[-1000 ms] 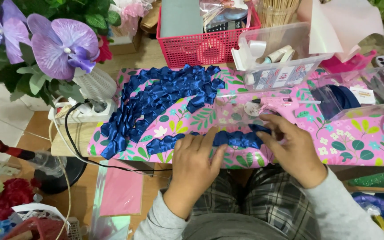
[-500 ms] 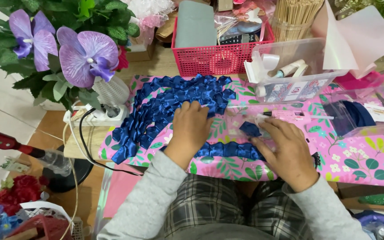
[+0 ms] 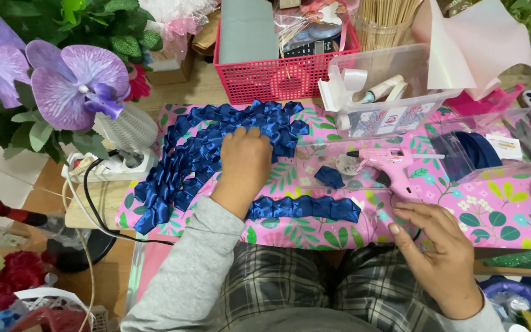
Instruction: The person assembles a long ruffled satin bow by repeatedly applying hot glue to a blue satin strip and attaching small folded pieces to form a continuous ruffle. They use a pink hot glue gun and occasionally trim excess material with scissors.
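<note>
Now, L hand (image 3: 245, 161) on ribbon pile (image 3: 198, 154)

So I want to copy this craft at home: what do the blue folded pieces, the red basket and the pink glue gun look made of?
The blue folded pieces under the left hand look like satin ribbon: glossy highlights along crisp folds. The red basket seems moulded plastic, with an even mesh of small holes. The pink glue gun, beyond the right hand, looks like matte hard plastic, smooth and uniformly coloured.

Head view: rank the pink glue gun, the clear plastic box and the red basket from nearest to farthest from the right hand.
From the right hand:
1. Pink glue gun, just above it on the mat.
2. Clear plastic box, farther back.
3. Red basket, back and to the left.
</note>
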